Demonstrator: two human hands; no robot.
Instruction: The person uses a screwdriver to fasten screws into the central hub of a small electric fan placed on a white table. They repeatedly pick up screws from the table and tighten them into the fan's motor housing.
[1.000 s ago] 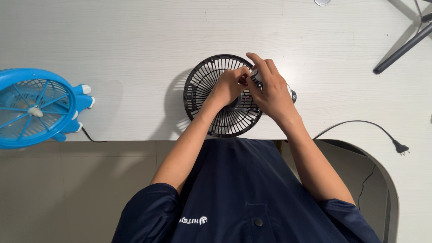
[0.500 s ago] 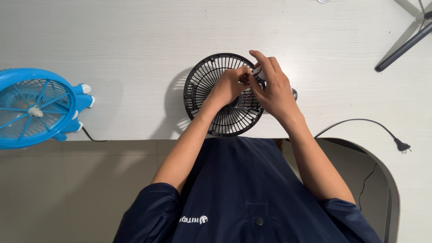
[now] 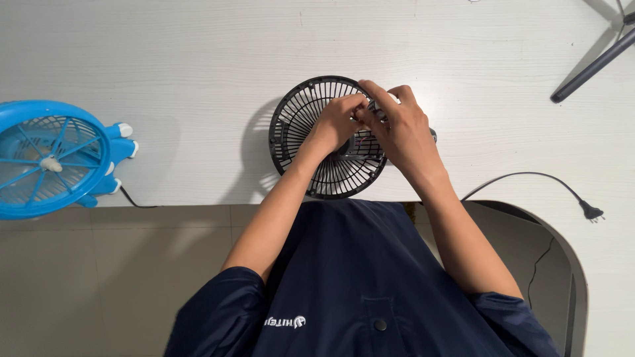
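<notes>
A small black fan with a round wire grille (image 3: 297,135) lies flat near the front edge of the white table (image 3: 198,59). My left hand (image 3: 338,122) rests over the grille's middle, its fingertips pinched on a small part at the hub. My right hand (image 3: 402,132) meets it from the right, fingers curled around the fan's motor piece, which is mostly hidden. A bit of red wire shows beneath the fingers. The two hands touch at their fingertips.
A blue fan (image 3: 53,158) lies at the table's left edge with a dark cord trailing off. A black power cord with a plug (image 3: 589,211) curves along the right. A dark metal leg (image 3: 592,66) crosses the far right corner.
My right hand's raised index finger has curled down over the motor piece, covering the pale part seen before. The left hand stays pinched at the same spot. The fan has barely moved.
</notes>
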